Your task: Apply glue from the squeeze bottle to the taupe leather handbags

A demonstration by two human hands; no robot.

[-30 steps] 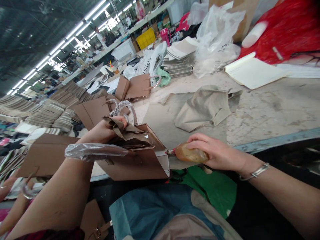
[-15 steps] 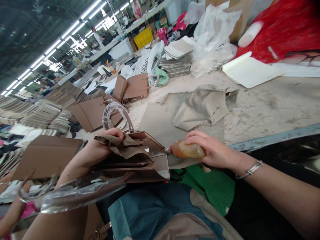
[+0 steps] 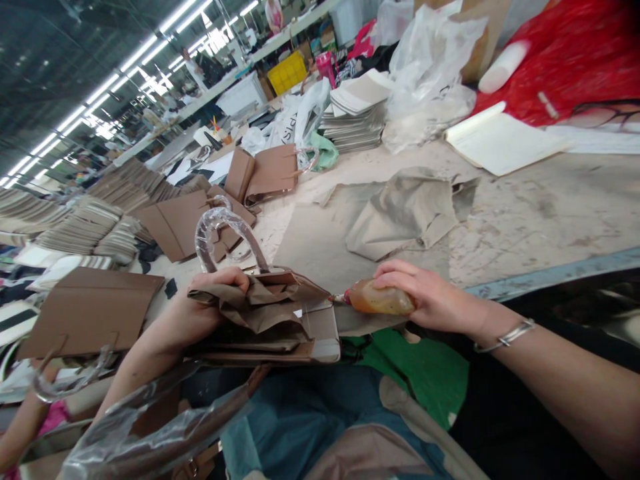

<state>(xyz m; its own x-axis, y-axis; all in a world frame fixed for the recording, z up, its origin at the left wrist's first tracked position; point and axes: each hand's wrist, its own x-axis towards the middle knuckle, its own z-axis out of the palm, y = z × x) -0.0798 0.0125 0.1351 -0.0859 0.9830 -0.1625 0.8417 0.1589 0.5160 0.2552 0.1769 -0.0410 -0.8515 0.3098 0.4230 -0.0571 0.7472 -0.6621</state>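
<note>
In the head view a brown handbag (image 3: 300, 350) lies at the table's front edge, its opening facing me. One plastic-wrapped handle (image 3: 220, 223) arches up at the back; the other loops down toward my lap. My left hand (image 3: 213, 303) is closed on the bag's brown lining (image 3: 267, 303), which is pulled out in folds. My right hand (image 3: 415, 293) grips a squeeze bottle (image 3: 380, 298) of amber liquid. Its narrow red-based nozzle points left, at the corner of the bag's rim; whether it touches cannot be made out.
Crumpled tan cloth (image 3: 405, 213) lies on the table beyond my hands. More brown bags (image 3: 273, 170) and stacked panels (image 3: 85, 227) stand left. Behind are a pile of sheets (image 3: 355, 117), a clear plastic bag (image 3: 430, 73) and red plastic (image 3: 565, 60). Another person's arm (image 3: 25, 427) shows at lower left.
The bottle and my right hand have shifted slightly right. The bag has tilted a little, its back handle moving left and the front handle dropping lower. Both hands keep their hold.
</note>
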